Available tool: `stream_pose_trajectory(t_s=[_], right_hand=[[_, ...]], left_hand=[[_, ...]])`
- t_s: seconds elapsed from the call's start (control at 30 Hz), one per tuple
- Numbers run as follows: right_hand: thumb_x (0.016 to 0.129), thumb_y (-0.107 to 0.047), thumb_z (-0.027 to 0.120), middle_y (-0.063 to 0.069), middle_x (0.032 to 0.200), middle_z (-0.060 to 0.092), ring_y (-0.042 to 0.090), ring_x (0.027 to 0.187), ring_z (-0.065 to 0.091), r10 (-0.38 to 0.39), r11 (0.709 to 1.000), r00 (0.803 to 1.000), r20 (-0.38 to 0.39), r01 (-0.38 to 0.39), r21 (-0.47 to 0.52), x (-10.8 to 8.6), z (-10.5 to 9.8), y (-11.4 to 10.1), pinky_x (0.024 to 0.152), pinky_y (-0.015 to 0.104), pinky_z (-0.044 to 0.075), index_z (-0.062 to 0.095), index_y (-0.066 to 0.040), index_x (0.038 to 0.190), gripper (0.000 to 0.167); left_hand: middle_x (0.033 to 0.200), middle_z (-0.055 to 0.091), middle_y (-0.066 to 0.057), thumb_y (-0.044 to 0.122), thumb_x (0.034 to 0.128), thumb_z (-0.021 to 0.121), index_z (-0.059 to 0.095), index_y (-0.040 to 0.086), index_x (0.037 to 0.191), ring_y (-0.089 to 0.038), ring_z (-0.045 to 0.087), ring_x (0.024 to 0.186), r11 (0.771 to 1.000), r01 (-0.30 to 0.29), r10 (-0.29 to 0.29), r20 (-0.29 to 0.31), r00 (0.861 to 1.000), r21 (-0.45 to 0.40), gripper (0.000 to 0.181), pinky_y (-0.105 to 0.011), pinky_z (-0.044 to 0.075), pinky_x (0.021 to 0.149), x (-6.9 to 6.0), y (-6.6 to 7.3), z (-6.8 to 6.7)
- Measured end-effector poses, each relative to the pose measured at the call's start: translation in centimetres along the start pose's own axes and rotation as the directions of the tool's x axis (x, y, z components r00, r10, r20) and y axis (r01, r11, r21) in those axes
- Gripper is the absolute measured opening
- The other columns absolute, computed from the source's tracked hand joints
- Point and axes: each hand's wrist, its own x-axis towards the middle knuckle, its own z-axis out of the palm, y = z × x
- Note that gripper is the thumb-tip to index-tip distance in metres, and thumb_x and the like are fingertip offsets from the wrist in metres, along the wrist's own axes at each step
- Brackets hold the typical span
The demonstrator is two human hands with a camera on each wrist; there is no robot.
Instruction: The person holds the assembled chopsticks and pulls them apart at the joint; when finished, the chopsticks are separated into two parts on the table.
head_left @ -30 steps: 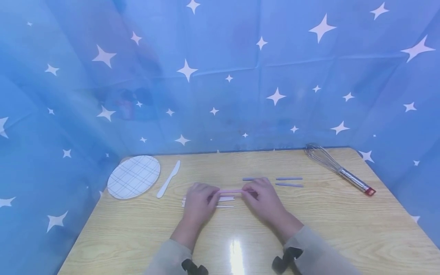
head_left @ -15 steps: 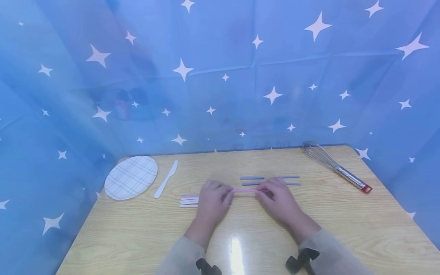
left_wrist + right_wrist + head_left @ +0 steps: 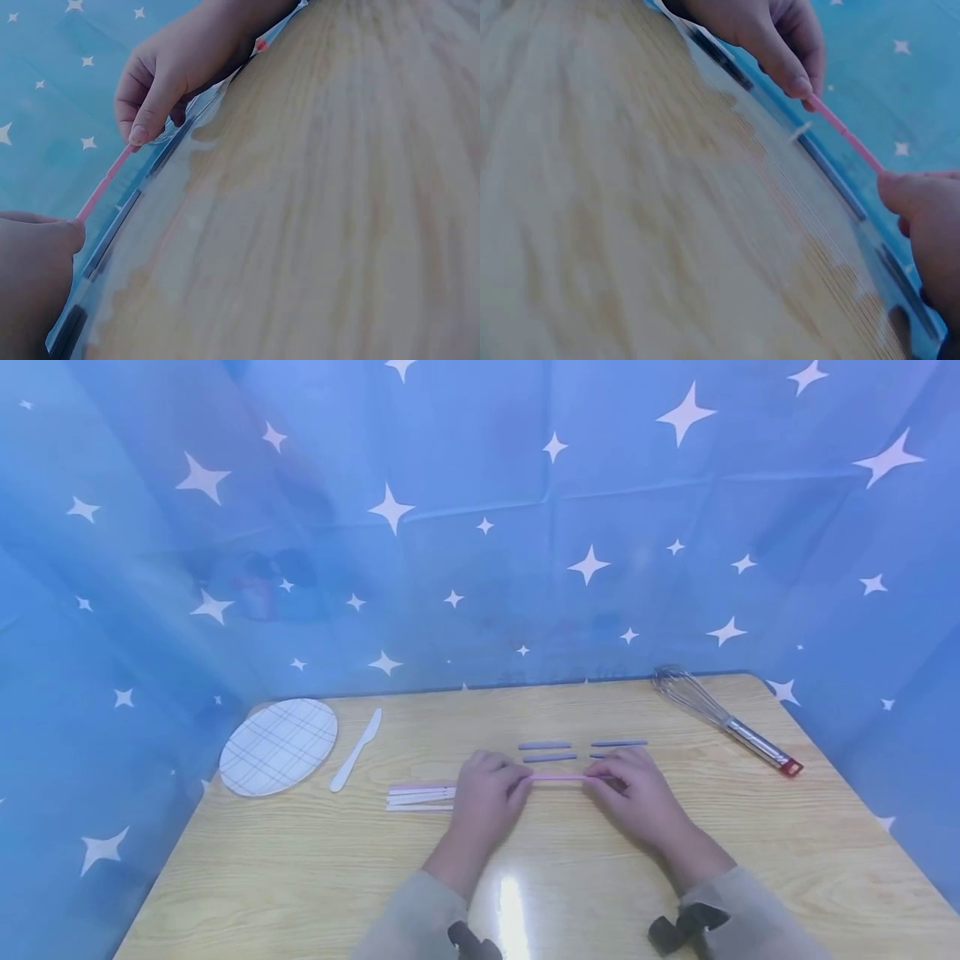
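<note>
A thin pink straw-like stick stretches level between my two hands. My left hand pinches its left end between thumb and fingers, and my right hand pinches the right end. In the left wrist view the pink stick shows a small step or joint partway along, and it is raised off the table. Just beyond it lie several purple-blue sticks in two rows, one partly covered by my right hand. Beside my left hand lies a group of white and pink sticks, their right ends hidden.
On the left of the wooden table are a checked white plate and a white knife. A wire whisk lies at the back right. A blue star-patterned cloth hangs behind the table.
Both hands have moved right with the pink stick, from over the white sticks to in front of the purple-blue ones. The view has shifted slightly.
</note>
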Motion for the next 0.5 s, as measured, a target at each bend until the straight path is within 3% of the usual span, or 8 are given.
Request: stream_pose_trajectory(t_s=[0.13, 0.5], right_hand=[[0.088, -0.012, 0.088, -0.011, 0.101, 0.072, 0.017, 0.104, 0.055, -0.052, 0.998, 0.998, -0.022, 0.052, -0.023, -0.3, -0.6, 0.8, 0.089, 0.039, 0.043, 0.081, -0.02, 0.101, 0.016], [0.086, -0.005, 0.088, -0.009, 0.099, 0.072, 0.018, 0.104, 0.055, -0.075, 0.995, 0.995, -0.064, 0.071, -0.065, -0.9, -2.3, 2.2, 0.089, 0.037, 0.04, 0.08, -0.019, 0.098, 0.02]], left_hand=[[0.101, 0.073, 0.008, 0.03, 0.0989, 0.079, 0.084, 0.023, 0.107, -0.012, 0.061, 0.101, 1.0, -0.023, 0.023, 0.007, 1.0, -0.004, 0.011, -0.034, 0.05, 0.097, 0.2, 0.5, 0.5], [0.107, 0.074, 0.01, 0.034, 0.1019, 0.075, 0.083, 0.024, 0.111, -0.012, 0.061, 0.102, 1.0, -0.026, 0.025, 0.026, 0.999, 0.015, 0.016, -0.034, 0.05, 0.095, 1.2, 2.0, 1.7]])
